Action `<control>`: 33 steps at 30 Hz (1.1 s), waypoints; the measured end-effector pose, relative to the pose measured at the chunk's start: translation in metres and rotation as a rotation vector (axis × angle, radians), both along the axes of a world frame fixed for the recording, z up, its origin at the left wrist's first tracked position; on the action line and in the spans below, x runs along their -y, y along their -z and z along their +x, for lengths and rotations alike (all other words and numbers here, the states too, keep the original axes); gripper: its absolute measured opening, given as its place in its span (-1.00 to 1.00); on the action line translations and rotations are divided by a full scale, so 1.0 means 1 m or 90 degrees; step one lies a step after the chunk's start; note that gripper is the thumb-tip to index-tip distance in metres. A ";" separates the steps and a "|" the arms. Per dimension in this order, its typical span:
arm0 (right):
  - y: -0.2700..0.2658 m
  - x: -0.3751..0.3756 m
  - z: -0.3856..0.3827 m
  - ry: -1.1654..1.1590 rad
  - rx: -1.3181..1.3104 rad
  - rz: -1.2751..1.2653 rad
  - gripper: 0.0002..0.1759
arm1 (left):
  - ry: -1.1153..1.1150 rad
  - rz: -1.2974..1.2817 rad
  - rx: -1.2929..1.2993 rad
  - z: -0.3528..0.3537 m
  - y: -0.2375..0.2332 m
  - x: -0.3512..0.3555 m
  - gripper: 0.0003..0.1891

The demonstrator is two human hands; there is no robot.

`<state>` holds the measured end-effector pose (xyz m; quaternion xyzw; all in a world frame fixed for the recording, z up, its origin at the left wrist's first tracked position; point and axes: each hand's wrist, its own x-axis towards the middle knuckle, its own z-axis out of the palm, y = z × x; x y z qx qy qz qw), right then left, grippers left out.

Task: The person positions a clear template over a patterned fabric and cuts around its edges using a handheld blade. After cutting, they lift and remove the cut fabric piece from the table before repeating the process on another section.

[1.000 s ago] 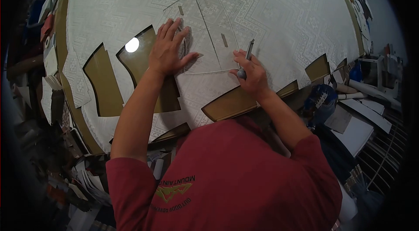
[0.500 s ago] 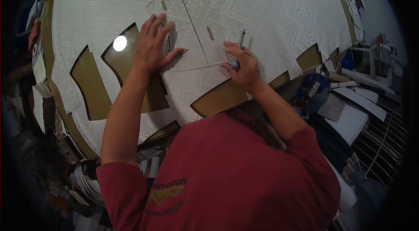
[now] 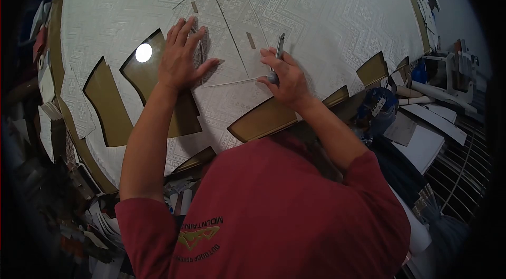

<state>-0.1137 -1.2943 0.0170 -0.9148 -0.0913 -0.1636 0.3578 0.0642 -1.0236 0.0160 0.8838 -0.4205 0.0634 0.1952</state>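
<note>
My left hand lies with fingers spread on a clear template, pressing its left side against white patterned fabric. The template carries a dark line and two small brownish tape strips. My right hand grips what looks like a rotary cutter, with its metal handle upright and its rounded grey head low between thumb and fingers. That head is at the template's lower right corner. Part of the template's left edge is hidden under my left hand.
Cut-out openings in the fabric show the brown tabletop, with one under my left forearm and others along the near edge. A round light reflection lies near my left hand. Papers and boards crowd the right side; piled clutter stands at the left.
My right hand has shifted slightly left with the rotary cutter, close along the template's lower right corner. My left hand has stayed in place on the template.
</note>
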 end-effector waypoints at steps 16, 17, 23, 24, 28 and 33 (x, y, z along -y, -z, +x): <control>0.007 0.000 0.001 -0.011 0.009 -0.025 -0.44 | 0.004 -0.005 -0.024 0.000 -0.005 -0.001 -0.17; 0.006 0.000 0.001 -0.012 0.017 -0.025 -0.44 | 0.004 -0.001 -0.023 0.000 -0.006 0.000 -0.16; 0.005 -0.001 0.000 -0.016 0.008 -0.021 -0.48 | 0.001 -0.009 -0.029 0.000 -0.006 0.000 -0.16; 0.005 -0.001 0.000 -0.015 0.008 -0.016 -0.48 | 0.000 -0.009 -0.027 -0.001 -0.005 -0.001 -0.16; 0.006 -0.001 0.000 -0.011 0.012 -0.009 -0.48 | -0.002 -0.005 -0.030 0.000 -0.006 0.000 -0.17; 0.005 -0.001 0.000 -0.014 0.007 -0.011 -0.48 | -0.001 -0.011 -0.028 0.000 -0.005 0.001 -0.18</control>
